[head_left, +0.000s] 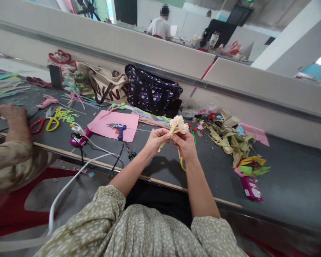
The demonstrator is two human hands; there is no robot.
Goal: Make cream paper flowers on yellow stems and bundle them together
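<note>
Above the dark grey table [160, 169], both my hands hold a small bunch of cream craft flowers [178, 124] with pale yellow-green stems. My left hand [157, 140] pinches the stems from the left, just below the blooms. From the other side my right hand [186, 144] closes on the same stems, its fingertips almost touching my left hand. A yellow loop handle [183, 165] shows on the table beneath my right wrist. To the left, a blue glue gun [120, 132] rests on pink paper [131, 121], with pliers [130, 150] nearby.
Behind the hands lie pastel pipe cleaners [149, 117] and a dotted navy bag [152, 91]. Dried husks [230, 141] and a magenta packet [251, 188] lie at right. A co-worker's arm [14, 125] rests at left, near scissors [49, 119]. A white cable [69, 185] crosses the table edge.
</note>
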